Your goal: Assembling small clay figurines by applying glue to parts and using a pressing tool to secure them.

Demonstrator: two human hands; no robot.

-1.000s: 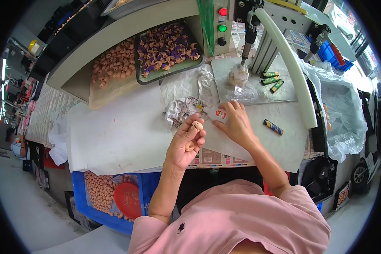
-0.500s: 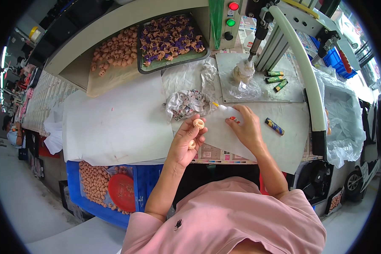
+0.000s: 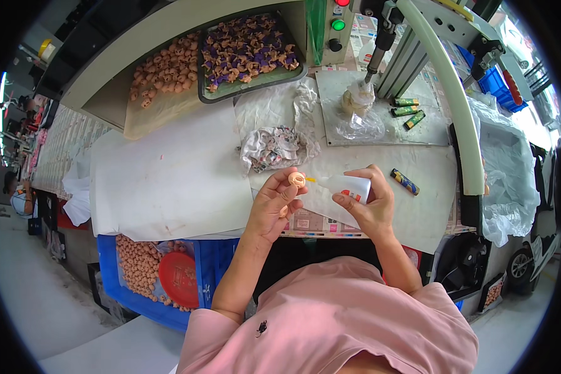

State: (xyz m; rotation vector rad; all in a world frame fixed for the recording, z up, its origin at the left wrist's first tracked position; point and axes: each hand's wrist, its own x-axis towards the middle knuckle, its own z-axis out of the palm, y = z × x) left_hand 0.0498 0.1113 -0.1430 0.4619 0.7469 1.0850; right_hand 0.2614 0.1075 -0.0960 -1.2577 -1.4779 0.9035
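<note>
A seated person's left hand point(image 3: 275, 202) is pinching a small round tan plastic piece point(image 3: 297, 179) between raised fingertips, palm turned inward above the near edge of the white paper-covered workbench point(image 3: 168, 181). The right hand point(image 3: 369, 202) is gripping a white squeeze bottle point(image 3: 346, 186), tilting its yellow nozzle left until it is touching the piece. A crumpled printed rag point(image 3: 274, 146) is lying just beyond.

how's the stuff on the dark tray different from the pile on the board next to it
The pieces on the dark tray are mixed purple and tan; the pile on the board is all tan-orange. The tray pieces fill a rimmed dark tray; the pile spreads loosely on a flat brown board. Both are heaps of small moulded parts at the back of the bench.
</note>
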